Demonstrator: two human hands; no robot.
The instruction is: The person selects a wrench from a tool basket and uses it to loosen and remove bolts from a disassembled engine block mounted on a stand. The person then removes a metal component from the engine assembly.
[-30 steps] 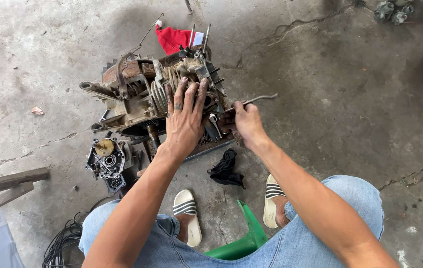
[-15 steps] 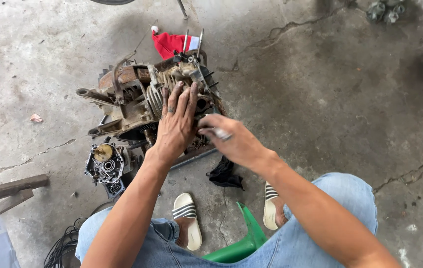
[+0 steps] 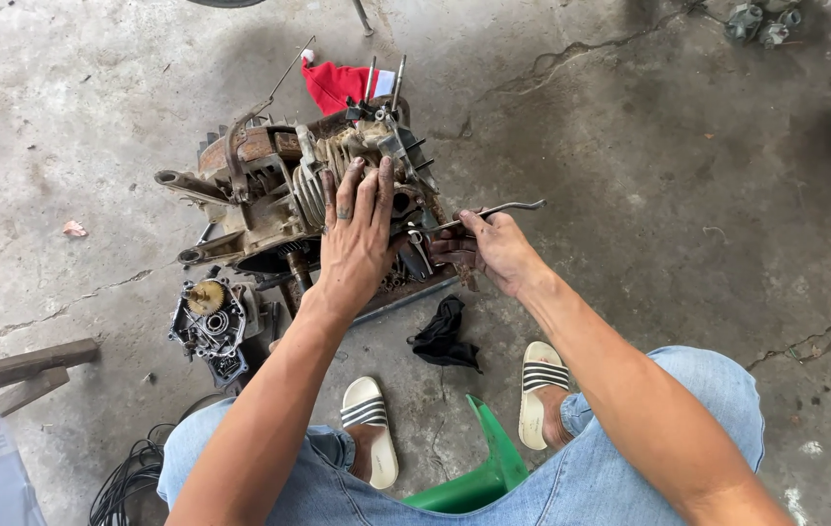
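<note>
A dirty small engine block [image 3: 269, 200] lies on the concrete floor in front of me. My left hand [image 3: 357, 239] rests flat on top of it, fingers spread over the cooling fins. At the engine's right side, my right hand [image 3: 493, 251] is closed around a bent metal wrench [image 3: 493, 211], whose end meets the engine. A detached engine cover with a brass gear [image 3: 211, 321] lies at the lower left of the engine.
A red cloth [image 3: 338, 86] lies behind the engine and a black rag [image 3: 445, 336] in front of it. I sit on a green stool [image 3: 479, 468] with sandalled feet. Black cable [image 3: 128, 477], wooden bars [image 3: 16, 370] and metal parts [image 3: 756, 21] lie around.
My right hand has swung the wrench back out to the right after reaching over the engine half a second ago. My left hand stays pressed on the engine.
</note>
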